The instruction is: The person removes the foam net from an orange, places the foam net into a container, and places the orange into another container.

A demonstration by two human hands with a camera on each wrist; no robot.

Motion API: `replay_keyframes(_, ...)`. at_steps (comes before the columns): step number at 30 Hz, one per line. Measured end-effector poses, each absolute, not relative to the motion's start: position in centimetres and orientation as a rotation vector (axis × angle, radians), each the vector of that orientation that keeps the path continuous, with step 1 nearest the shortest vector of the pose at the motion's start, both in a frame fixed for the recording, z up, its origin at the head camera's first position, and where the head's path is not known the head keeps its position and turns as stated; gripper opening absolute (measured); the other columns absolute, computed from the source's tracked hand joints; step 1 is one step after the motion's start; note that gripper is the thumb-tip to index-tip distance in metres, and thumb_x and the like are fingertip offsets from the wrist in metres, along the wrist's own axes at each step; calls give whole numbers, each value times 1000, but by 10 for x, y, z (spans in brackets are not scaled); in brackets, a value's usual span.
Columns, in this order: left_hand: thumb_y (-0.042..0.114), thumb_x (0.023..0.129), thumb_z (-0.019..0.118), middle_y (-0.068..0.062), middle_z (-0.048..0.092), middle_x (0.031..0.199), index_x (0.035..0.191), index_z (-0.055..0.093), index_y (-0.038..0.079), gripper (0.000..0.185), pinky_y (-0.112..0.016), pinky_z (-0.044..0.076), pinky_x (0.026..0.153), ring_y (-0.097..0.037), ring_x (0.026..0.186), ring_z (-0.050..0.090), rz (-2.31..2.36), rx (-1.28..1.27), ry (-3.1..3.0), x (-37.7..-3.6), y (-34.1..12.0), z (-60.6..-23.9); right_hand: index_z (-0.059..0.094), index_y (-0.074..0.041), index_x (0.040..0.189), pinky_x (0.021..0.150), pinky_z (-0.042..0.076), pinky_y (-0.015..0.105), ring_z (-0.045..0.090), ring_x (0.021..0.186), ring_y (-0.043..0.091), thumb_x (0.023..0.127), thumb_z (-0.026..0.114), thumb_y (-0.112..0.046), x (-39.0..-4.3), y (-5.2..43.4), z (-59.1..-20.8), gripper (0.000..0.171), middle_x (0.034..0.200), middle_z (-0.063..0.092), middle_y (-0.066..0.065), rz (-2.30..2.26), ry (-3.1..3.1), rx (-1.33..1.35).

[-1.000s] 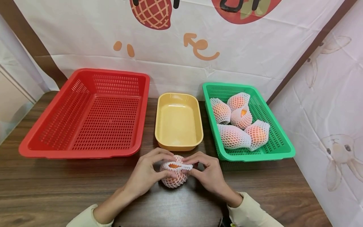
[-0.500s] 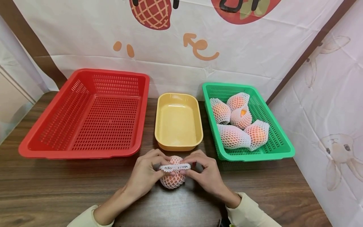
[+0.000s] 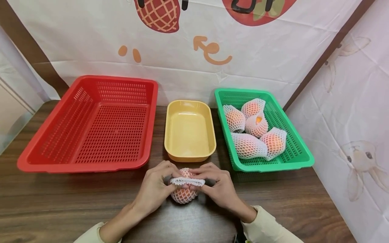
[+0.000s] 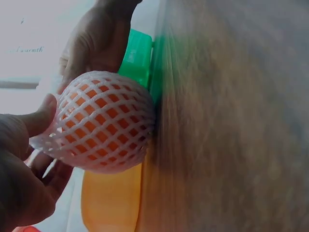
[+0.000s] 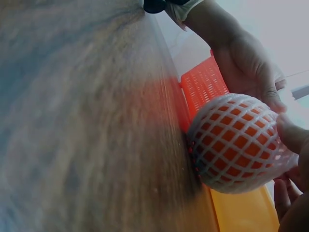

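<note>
An orange fruit in a white foam net [image 3: 184, 193] [image 4: 104, 122] [image 5: 236, 142] stands on the wooden table [image 3: 60, 199] near its front edge, just before the yellow tray [image 3: 189, 130]. My left hand [image 3: 156, 187] [image 4: 19, 164] and my right hand [image 3: 217, 187] [image 5: 294, 169] flank it. Both pinch the net's open rim [image 3: 187, 182] at the top of the fruit, which looks pulled nearly closed. The yellow tray holds nothing.
A large red basket [image 3: 88, 125] with nothing in it sits at the back left. A green basket [image 3: 291, 148] at the right holds several more netted fruits [image 3: 252, 130]. A printed white cloth [image 3: 194, 44] hangs behind and at the right.
The net's mouth, open with orange showing a second ago, has been drawn together across the fruit's top. Both hands stay at the fruit, and the view has shifted slightly.
</note>
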State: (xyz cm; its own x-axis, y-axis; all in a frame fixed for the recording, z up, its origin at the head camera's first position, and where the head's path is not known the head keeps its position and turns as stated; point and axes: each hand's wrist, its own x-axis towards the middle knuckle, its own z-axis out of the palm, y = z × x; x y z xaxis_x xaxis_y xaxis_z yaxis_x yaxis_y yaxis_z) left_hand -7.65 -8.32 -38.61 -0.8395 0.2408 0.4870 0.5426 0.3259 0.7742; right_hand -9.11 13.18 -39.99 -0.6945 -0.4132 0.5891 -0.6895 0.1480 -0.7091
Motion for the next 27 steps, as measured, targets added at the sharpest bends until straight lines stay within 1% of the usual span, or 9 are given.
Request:
replay_keyframes(2, 8, 66, 87, 14, 60, 89, 79, 66, 23, 29, -28, 50, 73, -7, 85, 57, -1514, -717, -2339, -77, -84, -386, 75, -1, 92, 74, 51, 30, 62, 88, 21, 69, 82, 3, -89, 129, -394, 24, 99, 71, 12, 1562, -2146, 1051)
replay_keyframes(5, 18, 68, 87, 12, 59, 96, 87, 66, 23, 29, -30, 49, 80, -8, 92, 56, -1489, -767, -2364, -79, -86, -387, 74, 3, 89, 71, 53, 29, 63, 83, 22, 66, 81, 9, -84, 126, -384, 24, 92, 71, 15, 1561, -2127, 1006)
replay_keyframes(10, 27, 65, 87, 10, 57, 107, 100, 68, 21, 41, -32, 45, 86, -10, 102, 53, -1427, -834, -2412, -81, -87, -389, 73, 6, 86, 69, 54, 27, 64, 79, 22, 64, 81, 12, -78, 123, -376, 24, 87, 70, 16, 1573, -2111, 939)
replay_keyframes(12, 26, 65, 87, 9, 57, 108, 99, 69, 21, 39, -32, 46, 85, -11, 102, 53, -1434, -839, -2421, -81, -88, -390, 73, 6, 85, 69, 54, 27, 64, 77, 22, 63, 81, 13, -78, 122, -377, 24, 86, 70, 16, 1580, -2093, 931)
replay_keyframes(15, 22, 66, 87, 7, 59, 106, 87, 69, 22, 28, -30, 47, 83, -12, 99, 56, -1485, -821, -2401, -82, -88, -391, 73, 6, 85, 67, 54, 27, 63, 75, 20, 64, 81, 13, -79, 121, -381, 24, 83, 69, 14, 1593, -2058, 943)
replay_keyframes(19, 11, 67, 87, 4, 61, 101, 72, 64, 23, 26, -29, 49, 82, -16, 95, 58, -1554, -818, -2327, -83, -89, -393, 75, 0, 88, 67, 52, 27, 61, 77, 17, 68, 83, 4, -87, 125, -392, 21, 85, 71, 8, 1532, -2058, 1027)
replay_keyframes(22, 3, 67, 85, 3, 63, 98, 68, 63, 22, 30, -27, 49, 82, -18, 93, 59, -1574, -818, -2277, -84, -89, -393, 75, -6, 95, 74, 50, 27, 59, 88, 16, 72, 83, -9, -95, 130, -399, 25, 96, 72, 3, 1443, -2125, 1124)
replay_keyframes(25, 3, 68, 85, 2, 65, 94, 69, 66, 20, 26, -23, 48, 81, -17, 90, 60, -1583, -800, -2226, -86, -90, -394, 73, -9, 106, 83, 48, 30, 56, 101, 17, 76, 82, -16, -102, 134, -401, 32, 109, 69, 0, 1413, -2210, 1205)
replay_keyframes(27, 2, 69, 84, 2, 67, 91, 71, 68, 18, 23, -21, 47, 81, -17, 89, 60, -1598, -802, -2181, -88, -90, -395, 72, -10, 110, 86, 47, 31, 56, 105, 17, 77, 81, -17, -104, 135, -402, 35, 115, 67, -1, 1434, -2245, 1224)
